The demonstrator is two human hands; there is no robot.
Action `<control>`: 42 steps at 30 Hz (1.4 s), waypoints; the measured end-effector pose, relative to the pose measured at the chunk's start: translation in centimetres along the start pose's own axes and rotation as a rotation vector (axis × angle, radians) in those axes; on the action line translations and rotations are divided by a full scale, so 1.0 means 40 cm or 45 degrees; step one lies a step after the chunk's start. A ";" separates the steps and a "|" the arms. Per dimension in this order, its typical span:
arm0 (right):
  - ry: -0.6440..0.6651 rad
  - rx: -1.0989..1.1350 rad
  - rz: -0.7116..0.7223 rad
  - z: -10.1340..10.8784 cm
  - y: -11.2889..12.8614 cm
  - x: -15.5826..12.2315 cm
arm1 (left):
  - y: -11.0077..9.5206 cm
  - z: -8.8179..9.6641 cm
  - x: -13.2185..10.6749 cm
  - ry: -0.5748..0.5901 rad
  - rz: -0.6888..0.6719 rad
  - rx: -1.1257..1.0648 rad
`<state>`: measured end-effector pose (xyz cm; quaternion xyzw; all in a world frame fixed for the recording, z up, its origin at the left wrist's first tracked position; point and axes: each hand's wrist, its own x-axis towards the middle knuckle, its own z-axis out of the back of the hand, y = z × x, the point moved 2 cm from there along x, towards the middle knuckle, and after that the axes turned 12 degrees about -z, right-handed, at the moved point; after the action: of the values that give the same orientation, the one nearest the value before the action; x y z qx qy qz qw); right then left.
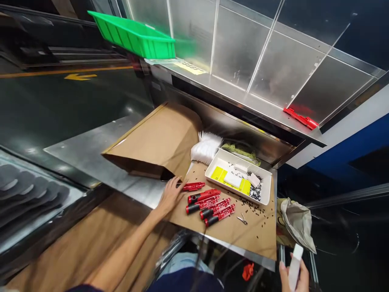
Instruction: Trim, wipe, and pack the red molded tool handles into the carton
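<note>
My left hand (170,195) reaches to the mouth of a brown paper bag (154,142), fingers bent around the near end of a red plastic tool housing (193,186). Beside it lie several more red housings with black grips, one of them a closed-looking red piece (203,196). At the lower right, my right hand (293,278) grips a small white block (295,265) between thumb and fingers, off the table's edge. A small metal clipper (242,219) rests on the brown sheet (219,239) covering the table.
A white tray (209,172) holds black bits, white blocks and a yellow label. Loose black bits are scattered around it. Behind are white bristly strips (207,147). A green bin (136,40) and a red part (300,118) sit on the ledge. A cloth bag (296,221) hangs right.
</note>
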<state>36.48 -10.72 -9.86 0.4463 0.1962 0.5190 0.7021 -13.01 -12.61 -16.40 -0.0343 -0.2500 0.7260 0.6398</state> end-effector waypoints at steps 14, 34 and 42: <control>0.613 0.163 -0.054 -0.138 0.058 -0.055 | -0.145 -0.065 0.032 0.066 0.075 -0.277; 0.315 -0.461 0.970 -0.114 0.372 -0.043 | -0.631 0.112 -0.040 0.698 0.876 -2.366; 0.265 -0.555 0.867 -0.084 0.356 -0.060 | -0.663 0.078 -0.026 0.688 0.534 -2.059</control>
<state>25.18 -10.60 -0.23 0.2717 -0.0071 0.7933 0.5448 10.19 -13.09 -3.16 -0.6932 -0.5163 0.3960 0.3100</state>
